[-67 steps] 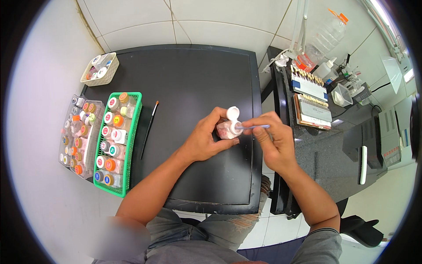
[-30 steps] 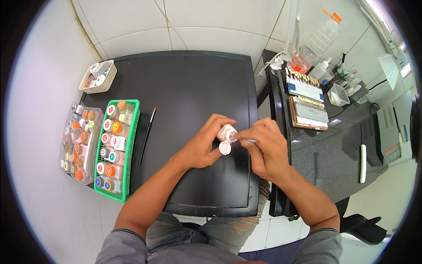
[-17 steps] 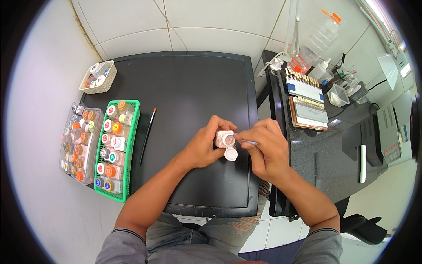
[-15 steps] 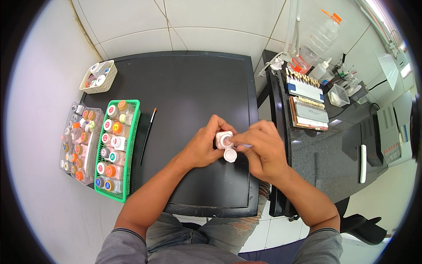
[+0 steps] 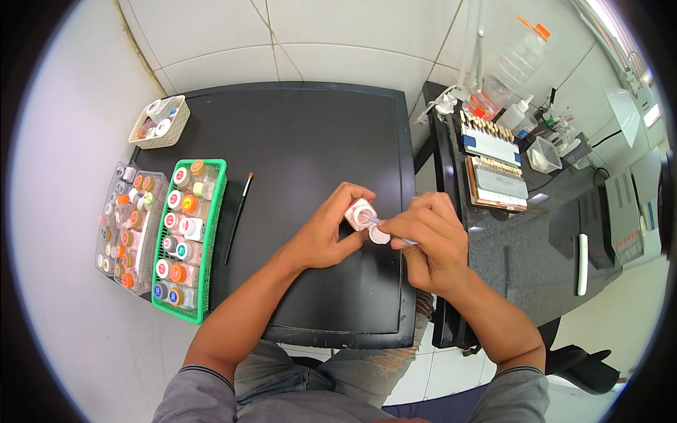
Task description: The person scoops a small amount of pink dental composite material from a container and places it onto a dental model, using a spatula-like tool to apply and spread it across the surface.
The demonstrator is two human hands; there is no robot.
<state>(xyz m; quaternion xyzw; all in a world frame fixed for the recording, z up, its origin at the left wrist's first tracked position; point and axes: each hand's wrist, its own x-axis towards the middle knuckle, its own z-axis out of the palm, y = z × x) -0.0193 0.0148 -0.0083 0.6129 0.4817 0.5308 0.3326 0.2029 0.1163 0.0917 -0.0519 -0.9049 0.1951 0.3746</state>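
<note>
My left hand (image 5: 330,229) is closed round a small clear jar (image 5: 360,214) with pinkish contents, over the right part of the black table. The jar's white flip lid (image 5: 379,235) hangs open toward me. In my right hand (image 5: 430,240) a thin pale lilac stick (image 5: 407,241) is pinched between thumb and fingers. Its far end reaches into the jar's mouth; the tip is hidden inside. A slim black brush (image 5: 239,217) with orange-brown bristles lies on the table left of my left hand.
A green basket (image 5: 206,282) of capped jars stands at the table's left, beside a clear box (image 5: 144,282) of more jars. Farther back is a cream basket (image 5: 185,121). On the right-hand counter lie tooth shade guides (image 5: 497,185), a large plastic bottle (image 5: 509,70) and a white bar (image 5: 582,264).
The jar has tilted and its lid has swung to the right. My right hand has shifted slightly right, bringing more of the stick into view.
</note>
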